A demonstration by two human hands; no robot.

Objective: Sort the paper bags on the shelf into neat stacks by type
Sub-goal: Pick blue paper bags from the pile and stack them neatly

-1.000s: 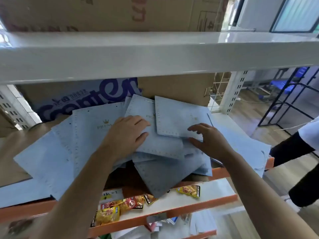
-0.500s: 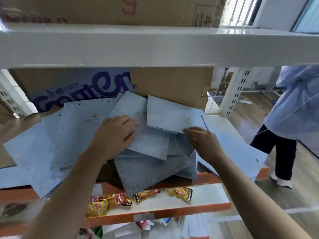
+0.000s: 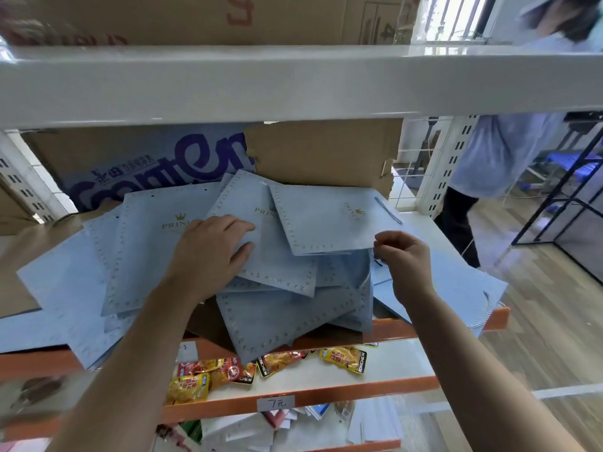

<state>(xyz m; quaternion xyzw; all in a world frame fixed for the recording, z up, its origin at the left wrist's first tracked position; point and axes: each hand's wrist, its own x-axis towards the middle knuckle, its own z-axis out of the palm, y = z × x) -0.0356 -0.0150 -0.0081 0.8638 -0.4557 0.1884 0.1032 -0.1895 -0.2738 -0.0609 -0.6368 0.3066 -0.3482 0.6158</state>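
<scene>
Several light-blue paper bags with gold crown print lie in a loose, overlapping pile on the shelf (image 3: 437, 236). My left hand (image 3: 208, 252) rests flat, fingers spread, on a tilted bag (image 3: 261, 256) in the middle of the pile. My right hand (image 3: 403, 259) pinches the lower right corner of the top right bag (image 3: 326, 220), which is lifted slightly off the pile. One bag (image 3: 280, 324) hangs over the orange front rail. A larger bag (image 3: 456, 288) with a rope handle lies at the right end.
Cardboard boxes (image 3: 323, 151) stand behind the pile. A white shelf beam (image 3: 293, 83) runs low overhead. Snack packets (image 3: 342, 358) lie on the shelf below. A person in a light-blue coat (image 3: 499, 154) stands to the right beyond the shelf upright.
My right hand has slid right to the top bag's lower right corner and pinched it. My left hand has stayed on the middle bag. The person at right has moved further back.
</scene>
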